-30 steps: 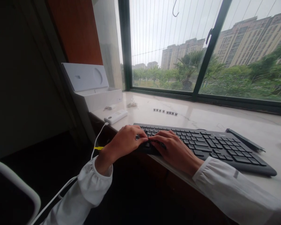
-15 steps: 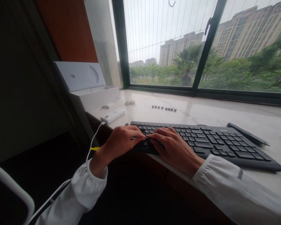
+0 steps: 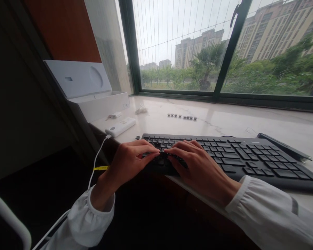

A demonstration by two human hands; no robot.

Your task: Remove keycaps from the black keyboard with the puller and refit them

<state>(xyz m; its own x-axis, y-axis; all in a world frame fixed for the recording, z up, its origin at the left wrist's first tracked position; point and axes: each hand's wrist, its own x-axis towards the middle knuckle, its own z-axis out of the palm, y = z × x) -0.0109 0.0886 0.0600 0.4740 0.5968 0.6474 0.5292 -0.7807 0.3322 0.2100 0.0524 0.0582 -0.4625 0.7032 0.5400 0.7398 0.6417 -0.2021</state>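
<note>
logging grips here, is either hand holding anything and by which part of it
Cannot be told: fingers of the left hand and right hand nearly meet over the keyboard, too dark there to show anything pinched.

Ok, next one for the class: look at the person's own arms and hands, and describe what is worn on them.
The left sleeve and right sleeve are white, long and loose, gathered into frilled cuffs. A short grey band marks the right one. The left hand and right hand wear no gloves, and no ring shows.
</note>
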